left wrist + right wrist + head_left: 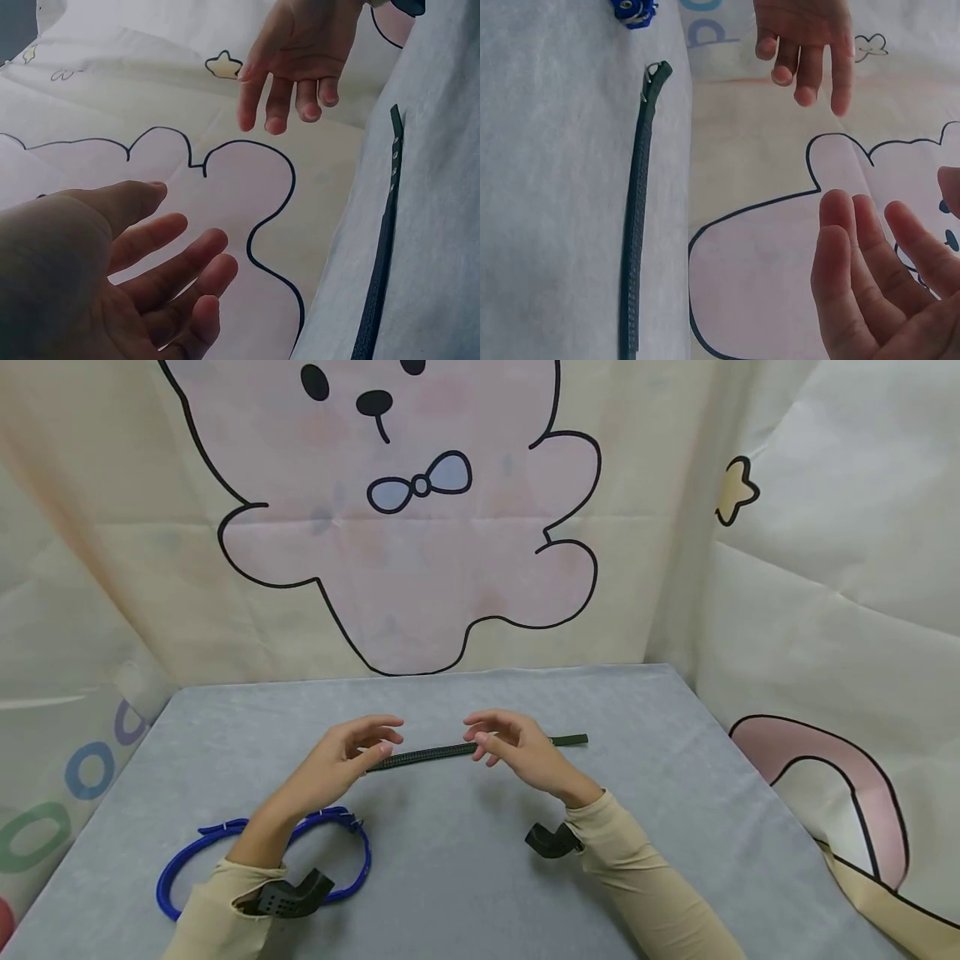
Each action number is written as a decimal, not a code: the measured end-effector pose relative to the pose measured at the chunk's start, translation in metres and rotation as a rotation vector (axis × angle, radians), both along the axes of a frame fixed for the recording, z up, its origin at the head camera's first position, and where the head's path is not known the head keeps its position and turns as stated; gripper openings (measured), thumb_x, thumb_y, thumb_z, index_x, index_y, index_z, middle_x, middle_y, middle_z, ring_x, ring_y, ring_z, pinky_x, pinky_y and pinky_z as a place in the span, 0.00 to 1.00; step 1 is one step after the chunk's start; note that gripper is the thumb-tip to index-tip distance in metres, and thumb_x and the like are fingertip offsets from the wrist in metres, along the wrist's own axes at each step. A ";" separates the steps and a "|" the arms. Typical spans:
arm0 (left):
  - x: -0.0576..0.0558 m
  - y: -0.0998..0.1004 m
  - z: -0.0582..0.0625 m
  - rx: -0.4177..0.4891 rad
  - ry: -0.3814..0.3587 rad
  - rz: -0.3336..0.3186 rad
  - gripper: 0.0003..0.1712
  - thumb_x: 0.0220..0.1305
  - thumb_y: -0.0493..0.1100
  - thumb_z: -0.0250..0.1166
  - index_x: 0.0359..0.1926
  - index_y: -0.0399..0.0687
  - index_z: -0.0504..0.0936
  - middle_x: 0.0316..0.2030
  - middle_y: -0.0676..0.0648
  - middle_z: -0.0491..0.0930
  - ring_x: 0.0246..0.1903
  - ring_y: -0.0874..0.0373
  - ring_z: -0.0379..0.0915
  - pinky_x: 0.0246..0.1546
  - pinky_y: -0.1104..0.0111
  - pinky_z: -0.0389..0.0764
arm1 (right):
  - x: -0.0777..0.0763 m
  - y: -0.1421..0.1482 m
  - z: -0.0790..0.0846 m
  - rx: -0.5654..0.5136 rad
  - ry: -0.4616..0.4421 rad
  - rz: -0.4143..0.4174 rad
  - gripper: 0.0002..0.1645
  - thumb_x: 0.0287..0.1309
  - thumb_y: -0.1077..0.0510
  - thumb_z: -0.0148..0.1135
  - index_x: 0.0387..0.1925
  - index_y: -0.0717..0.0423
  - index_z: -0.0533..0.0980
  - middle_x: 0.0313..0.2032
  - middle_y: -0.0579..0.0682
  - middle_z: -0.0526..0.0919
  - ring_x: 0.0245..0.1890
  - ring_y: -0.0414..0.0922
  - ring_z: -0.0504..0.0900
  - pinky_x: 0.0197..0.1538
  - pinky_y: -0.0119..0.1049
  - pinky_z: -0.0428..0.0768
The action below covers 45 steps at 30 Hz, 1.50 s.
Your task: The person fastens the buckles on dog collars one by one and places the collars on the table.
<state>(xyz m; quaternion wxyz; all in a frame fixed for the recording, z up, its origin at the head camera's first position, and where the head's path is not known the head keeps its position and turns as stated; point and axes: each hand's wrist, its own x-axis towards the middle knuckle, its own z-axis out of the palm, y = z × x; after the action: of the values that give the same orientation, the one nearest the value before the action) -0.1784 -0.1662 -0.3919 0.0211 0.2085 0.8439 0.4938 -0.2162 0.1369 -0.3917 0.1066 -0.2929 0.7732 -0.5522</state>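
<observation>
A dark green buckled collar (pixel 431 754) lies stretched across the table behind and below both hands. Its metal buckle end shows in the right wrist view, on the collar (pixel 636 195), and its punched holes show in the left wrist view, on the collar (pixel 397 154). My left hand (pixel 330 764) hovers near the collar's left end, fingers relaxed and holding nothing. Opposite it, my right hand (pixel 525 752) hangs over the right part with loosely bent fingers, also holding nothing. A gap separates the two hands, palms facing each other.
A blue collar (pixel 225 828), fastened into a loop, lies at the left front of the table, partly hidden under the left forearm. The grey cloth-covered table (pixel 465 877) ends at a printed curtain (pixel 630 643) behind, with more curtain on both sides.
</observation>
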 end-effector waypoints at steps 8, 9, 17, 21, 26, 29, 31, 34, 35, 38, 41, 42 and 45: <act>-0.005 -0.014 -0.008 -0.033 0.047 0.084 0.21 0.78 0.45 0.55 0.68 0.48 0.74 0.56 0.41 0.83 0.55 0.44 0.80 0.51 0.64 0.79 | -0.013 0.019 0.001 0.053 0.052 -0.070 0.19 0.75 0.56 0.55 0.63 0.56 0.75 0.54 0.60 0.83 0.45 0.60 0.85 0.48 0.50 0.85; -0.005 -0.016 -0.010 -0.037 0.048 0.092 0.21 0.78 0.45 0.55 0.68 0.47 0.74 0.56 0.40 0.83 0.55 0.42 0.80 0.52 0.62 0.79 | -0.015 0.022 0.001 0.067 0.061 -0.082 0.20 0.75 0.56 0.55 0.63 0.56 0.75 0.54 0.60 0.83 0.44 0.58 0.86 0.49 0.53 0.84; -0.009 -0.026 -0.017 -0.109 0.051 0.170 0.22 0.78 0.45 0.55 0.68 0.46 0.74 0.57 0.38 0.82 0.54 0.42 0.80 0.51 0.51 0.79 | -0.029 0.037 -0.006 0.145 0.085 -0.160 0.21 0.74 0.55 0.56 0.64 0.58 0.74 0.55 0.64 0.82 0.45 0.57 0.84 0.47 0.49 0.85; -0.010 -0.027 -0.021 -0.161 0.048 0.222 0.21 0.78 0.45 0.56 0.67 0.46 0.74 0.56 0.38 0.82 0.55 0.43 0.79 0.51 0.49 0.78 | -0.034 0.041 -0.012 0.197 0.112 -0.180 0.22 0.75 0.54 0.56 0.64 0.59 0.74 0.56 0.65 0.81 0.48 0.64 0.83 0.48 0.57 0.84; -0.012 -0.028 -0.024 -0.165 0.044 0.219 0.22 0.77 0.45 0.57 0.67 0.47 0.75 0.56 0.37 0.82 0.54 0.43 0.79 0.50 0.51 0.78 | -0.037 0.049 -0.017 0.278 0.159 -0.216 0.23 0.75 0.53 0.56 0.65 0.59 0.74 0.56 0.66 0.81 0.51 0.62 0.83 0.47 0.50 0.84; -0.013 -0.029 -0.026 -0.188 0.048 0.211 0.22 0.76 0.44 0.58 0.67 0.46 0.74 0.57 0.36 0.82 0.55 0.42 0.79 0.49 0.51 0.79 | -0.039 0.052 -0.018 0.314 0.169 -0.246 0.23 0.74 0.53 0.57 0.65 0.58 0.74 0.56 0.64 0.82 0.52 0.60 0.83 0.50 0.51 0.83; -0.013 -0.031 -0.028 -0.212 0.045 0.209 0.23 0.76 0.43 0.59 0.68 0.45 0.73 0.57 0.35 0.81 0.56 0.41 0.77 0.50 0.49 0.79 | -0.041 0.054 -0.020 0.344 0.174 -0.261 0.23 0.74 0.52 0.57 0.65 0.57 0.74 0.58 0.64 0.81 0.53 0.60 0.82 0.52 0.53 0.82; -0.013 -0.031 -0.028 -0.266 0.034 0.193 0.24 0.76 0.44 0.58 0.69 0.43 0.72 0.59 0.33 0.79 0.58 0.38 0.75 0.52 0.45 0.78 | -0.044 0.057 -0.023 0.418 0.181 -0.291 0.24 0.73 0.51 0.57 0.65 0.56 0.74 0.59 0.64 0.80 0.55 0.60 0.81 0.55 0.55 0.80; -0.013 -0.032 -0.028 -0.280 0.024 0.181 0.25 0.76 0.44 0.58 0.69 0.43 0.72 0.60 0.33 0.78 0.59 0.37 0.74 0.54 0.44 0.78 | -0.045 0.058 -0.024 0.450 0.191 -0.301 0.25 0.73 0.51 0.57 0.66 0.56 0.73 0.60 0.64 0.80 0.56 0.60 0.81 0.55 0.56 0.80; -0.012 -0.031 -0.027 -0.317 -0.005 0.148 0.27 0.76 0.47 0.58 0.71 0.43 0.70 0.62 0.31 0.76 0.62 0.34 0.72 0.56 0.42 0.76 | -0.046 0.061 -0.026 0.534 0.209 -0.332 0.25 0.73 0.49 0.57 0.66 0.54 0.73 0.60 0.62 0.80 0.57 0.59 0.80 0.56 0.56 0.78; -0.011 -0.031 -0.027 -0.323 -0.034 0.134 0.28 0.76 0.48 0.58 0.71 0.43 0.69 0.64 0.31 0.75 0.64 0.32 0.70 0.57 0.41 0.75 | -0.047 0.064 -0.028 0.571 0.218 -0.332 0.26 0.73 0.49 0.57 0.67 0.55 0.72 0.61 0.63 0.80 0.58 0.59 0.80 0.57 0.57 0.78; -0.011 -0.032 -0.027 -0.324 -0.038 0.132 0.29 0.76 0.49 0.58 0.72 0.42 0.69 0.64 0.31 0.75 0.64 0.32 0.70 0.56 0.41 0.75 | -0.048 0.065 -0.028 0.574 0.213 -0.329 0.27 0.73 0.48 0.57 0.67 0.55 0.72 0.61 0.63 0.80 0.58 0.59 0.79 0.57 0.57 0.78; -0.012 -0.034 -0.028 -0.317 -0.057 0.126 0.29 0.76 0.48 0.58 0.72 0.42 0.68 0.64 0.31 0.74 0.64 0.32 0.69 0.56 0.40 0.75 | -0.049 0.068 -0.029 0.587 0.200 -0.318 0.28 0.73 0.49 0.56 0.68 0.57 0.71 0.61 0.64 0.79 0.58 0.60 0.79 0.58 0.57 0.77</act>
<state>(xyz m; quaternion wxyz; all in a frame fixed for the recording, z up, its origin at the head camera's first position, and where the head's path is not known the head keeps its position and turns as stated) -0.1904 -0.1998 -0.4199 0.0467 0.1354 0.9217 0.3604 -0.2651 0.2050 -0.4206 0.0227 -0.1783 0.9416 -0.2847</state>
